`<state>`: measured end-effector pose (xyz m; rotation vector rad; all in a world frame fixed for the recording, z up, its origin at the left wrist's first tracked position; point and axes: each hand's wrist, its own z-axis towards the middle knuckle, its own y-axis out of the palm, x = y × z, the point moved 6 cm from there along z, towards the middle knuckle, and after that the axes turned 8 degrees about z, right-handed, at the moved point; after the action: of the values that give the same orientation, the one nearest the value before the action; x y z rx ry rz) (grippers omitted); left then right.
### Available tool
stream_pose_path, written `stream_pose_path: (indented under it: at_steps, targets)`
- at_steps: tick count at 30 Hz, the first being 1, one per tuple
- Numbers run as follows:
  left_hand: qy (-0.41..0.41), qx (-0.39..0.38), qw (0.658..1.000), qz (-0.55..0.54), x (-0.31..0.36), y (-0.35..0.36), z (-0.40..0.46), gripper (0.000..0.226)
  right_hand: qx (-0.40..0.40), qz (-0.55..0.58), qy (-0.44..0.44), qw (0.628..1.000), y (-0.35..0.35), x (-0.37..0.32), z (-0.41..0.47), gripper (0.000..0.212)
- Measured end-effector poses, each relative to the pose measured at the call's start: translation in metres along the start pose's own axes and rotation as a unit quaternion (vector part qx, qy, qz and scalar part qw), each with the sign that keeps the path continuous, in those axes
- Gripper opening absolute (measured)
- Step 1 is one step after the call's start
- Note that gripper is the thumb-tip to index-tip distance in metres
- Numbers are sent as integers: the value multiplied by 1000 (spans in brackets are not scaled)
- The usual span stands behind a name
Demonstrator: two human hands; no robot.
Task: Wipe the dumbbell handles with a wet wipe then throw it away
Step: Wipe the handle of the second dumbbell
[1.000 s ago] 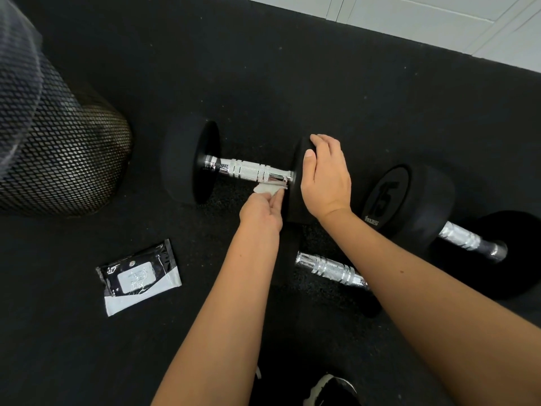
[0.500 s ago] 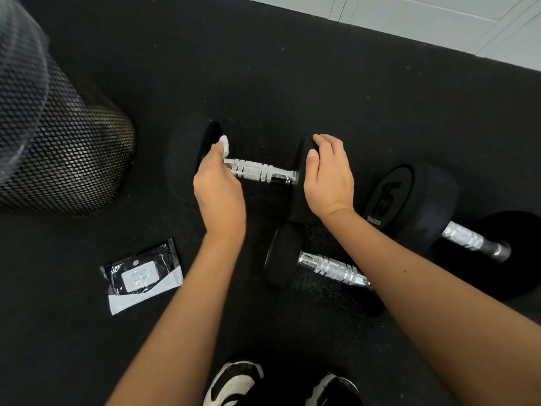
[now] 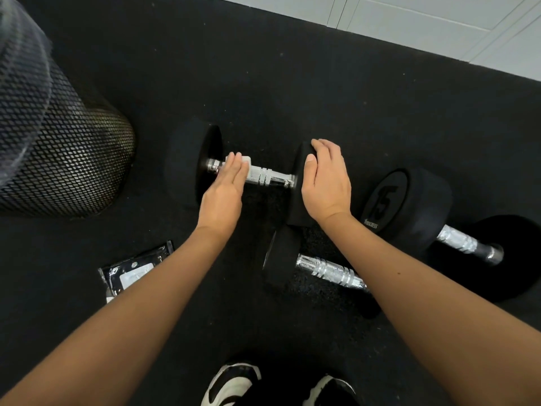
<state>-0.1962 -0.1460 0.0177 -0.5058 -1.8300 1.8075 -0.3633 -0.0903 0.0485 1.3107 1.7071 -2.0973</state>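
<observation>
While the left hand (image 3: 224, 191) lies flat with its fingers (image 3: 234, 168) straight, these lines place everything by the far dumbbell (image 3: 251, 174).

Left hand: fingers straight and together, pressing the wipe (image 3: 245, 160) down on the far dumbbell's handle (image 3: 265, 177), near its left end; nothing curled round.
Wipe: small white fold, only its top edge showing past the fingertips, lying on top of the handle.
Right hand (image 3: 326, 181): palm down on the far dumbbell's right head (image 3: 298, 197), fingers draped loosely over its top edge, thumb on the inner face; no tight clasp.
Far dumbbell: lying on the mat (image 3: 292, 92), chrome handle bare between the 2 hands, left head (image 3: 190, 162) untouched.
Near dumbbell (image 3: 325, 272): just in front of the far dumbbell's right head, partly under the right forearm.
15 dumbbell (image 3: 424, 218): to the right of the far dumbbell, "15" on its facing head.
Wipe pack (image 3: 137, 272): in front and to the left of the far dumbbell, partly hidden by the left forearm.
Bin (image 3: 58, 159): black mesh, well to the left of the far dumbbell.
Shoes (image 3: 234, 385): black and white, nearest the camera, in front of the far dumbbell.
</observation>
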Motion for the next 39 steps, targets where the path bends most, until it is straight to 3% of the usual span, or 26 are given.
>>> stream_pose_path:
  at_steps: [7,18,22,31,39]
  targets:
    - [-107,-27,993,-35,-2,-15,13,52,1,2,0,1000,0,1,0,41]
    - [109,-76,990,-44,68,-6,13,57,7,-5,-4,1000,0,1,0,42]
    - [171,-27,984,-31,57,-6,6,61,7,0,-8,1000,0,1,0,42]
    - [47,-5,999,-26,18,-8,12,62,8,5,-3,1000,0,1,-1,41]
    - [146,-12,989,-28,63,-1,6,51,6,-5,-7,1000,1,1,0,42]
